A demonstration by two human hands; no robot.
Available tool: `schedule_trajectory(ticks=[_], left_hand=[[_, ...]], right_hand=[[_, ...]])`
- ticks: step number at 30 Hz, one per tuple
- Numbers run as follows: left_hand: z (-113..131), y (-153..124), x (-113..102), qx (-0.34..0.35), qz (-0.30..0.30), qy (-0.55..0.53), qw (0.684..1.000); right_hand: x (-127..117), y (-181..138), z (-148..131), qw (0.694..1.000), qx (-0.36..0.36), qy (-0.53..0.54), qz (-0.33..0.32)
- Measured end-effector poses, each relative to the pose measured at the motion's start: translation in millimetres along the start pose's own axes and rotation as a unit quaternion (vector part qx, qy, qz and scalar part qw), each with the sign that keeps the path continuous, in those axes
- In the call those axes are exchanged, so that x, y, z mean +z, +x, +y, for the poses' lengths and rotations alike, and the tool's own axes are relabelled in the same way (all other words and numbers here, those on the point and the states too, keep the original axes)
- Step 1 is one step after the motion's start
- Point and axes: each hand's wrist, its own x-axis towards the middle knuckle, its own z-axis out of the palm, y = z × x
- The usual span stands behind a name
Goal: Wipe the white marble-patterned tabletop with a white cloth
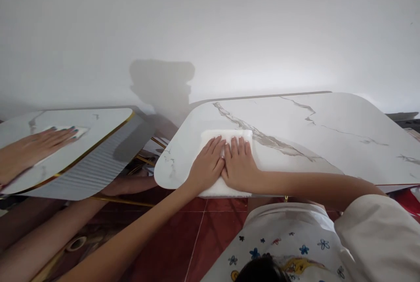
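A white cloth [210, 191] lies flat on a white marble-patterned tabletop [328, 142], close to its left end and reaching the near edge. My left hand [206, 163] rests palm down on the cloth, its fingers stretched out. Beside it, my right hand [241, 161] also presses flat on the cloth, fingers slightly spread and pointing at the wall. The two hands touch near the thumbs. Neither hand is wrapped round anything.
To the left stands another marble-patterned table [111, 118] with a gold-edged, ribbed grey side. There another person's hand [49, 142] lies on a white cloth [80, 131]. A pale wall [262, 32] rises behind both tables. Red tiles [177, 238] cover the floor, with a tape roll [76, 243] at lower left.
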Motion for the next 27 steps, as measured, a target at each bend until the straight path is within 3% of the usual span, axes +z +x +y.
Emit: schedule_trajectory(ticks=[6,10,13,21,27], left_hand=[[34.8,6.8,5.4,-0.056,-0.006,0.006,0.998],[53.1,26.8,15.9,-0.05,0.003,-0.014,0.999],[53.5,47.9,24.2,-0.035,0.006,-0.023,0.999],[6.8,127.9,47.1,-0.032,0.047,-0.04,0.998],[-40.7,179.5,61.2,-0.032,0.035,-0.06,0.997]], right_hand=[[-10.7,-20.9,23.1,1.0,-0.015,0.005,0.001],[-18.1,-30.4,45.3,1.0,0.011,-0.019,-0.006],[-20.2,-23.5,60.7,0.999,0.028,-0.044,-0.015],[-9.1,55.5,110.2,0.997,0.036,-0.066,-0.033],[4.3,115.9,135.1,0.996,0.045,-0.074,-0.027]])
